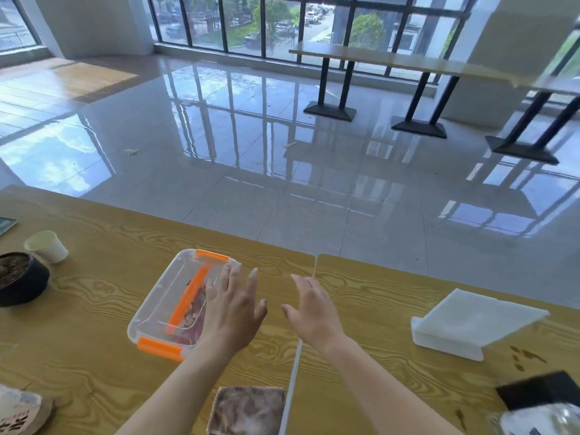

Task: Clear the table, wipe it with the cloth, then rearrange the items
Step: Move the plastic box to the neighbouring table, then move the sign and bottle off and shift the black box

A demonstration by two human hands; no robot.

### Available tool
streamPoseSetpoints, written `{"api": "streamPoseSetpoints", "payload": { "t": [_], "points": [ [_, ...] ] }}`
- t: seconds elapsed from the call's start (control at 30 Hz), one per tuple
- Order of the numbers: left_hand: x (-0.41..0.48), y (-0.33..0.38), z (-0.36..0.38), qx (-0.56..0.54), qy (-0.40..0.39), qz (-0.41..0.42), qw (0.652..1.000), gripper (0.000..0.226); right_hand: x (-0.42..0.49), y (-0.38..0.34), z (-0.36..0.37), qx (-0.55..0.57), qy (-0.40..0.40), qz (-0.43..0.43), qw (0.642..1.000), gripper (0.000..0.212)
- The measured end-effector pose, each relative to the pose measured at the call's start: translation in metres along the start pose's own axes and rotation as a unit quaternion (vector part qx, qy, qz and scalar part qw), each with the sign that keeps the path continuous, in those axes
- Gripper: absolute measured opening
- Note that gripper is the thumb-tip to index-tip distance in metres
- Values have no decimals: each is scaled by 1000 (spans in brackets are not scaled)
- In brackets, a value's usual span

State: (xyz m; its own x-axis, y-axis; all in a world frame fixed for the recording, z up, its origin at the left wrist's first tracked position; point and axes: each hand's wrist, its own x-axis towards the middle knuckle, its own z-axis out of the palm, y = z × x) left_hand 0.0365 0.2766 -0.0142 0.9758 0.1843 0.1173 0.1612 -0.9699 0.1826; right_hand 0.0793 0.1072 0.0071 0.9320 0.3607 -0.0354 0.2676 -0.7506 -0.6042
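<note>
A clear plastic box (163, 296) with orange clips lies on the wooden table (94, 324), with reddish-brown contents inside. My left hand (233, 309) is stretched out with straight fingers over the box's right edge; whether it touches the box is unclear. My right hand (310, 312) hovers open just to the right, holding nothing. A brownish folded cloth (248, 411) lies at the near edge between my forearms.
A paper cup (47, 246) and a dark bowl (22, 279) stand at the left. A white stand (470, 321) sits at the right, with a black flat item (539, 394) and a clear object (539, 419) near it. A printed package (22, 416) lies at bottom left. The table's far edge (251, 243) drops to the floor.
</note>
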Motion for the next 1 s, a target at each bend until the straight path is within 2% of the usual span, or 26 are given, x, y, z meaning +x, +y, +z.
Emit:
{"api": "streamPoseSetpoints", "payload": {
  "t": [0.43,0.63,0.83,1.0],
  "points": [
    [-4,158,12,-38,-5,155,987,66,-99,112,-114,-68,98,98,988,60],
    [-5,227,10,-58,-8,223,973,67,-139,143,-175,-122,149,131,972,47],
    [2,299,10,-70,-14,285,956,67,-181,179,-228,-205,119,195,952,43],
    [15,342,14,-43,4,329,943,62,-206,204,-241,-239,82,235,939,43]
  ]
}}
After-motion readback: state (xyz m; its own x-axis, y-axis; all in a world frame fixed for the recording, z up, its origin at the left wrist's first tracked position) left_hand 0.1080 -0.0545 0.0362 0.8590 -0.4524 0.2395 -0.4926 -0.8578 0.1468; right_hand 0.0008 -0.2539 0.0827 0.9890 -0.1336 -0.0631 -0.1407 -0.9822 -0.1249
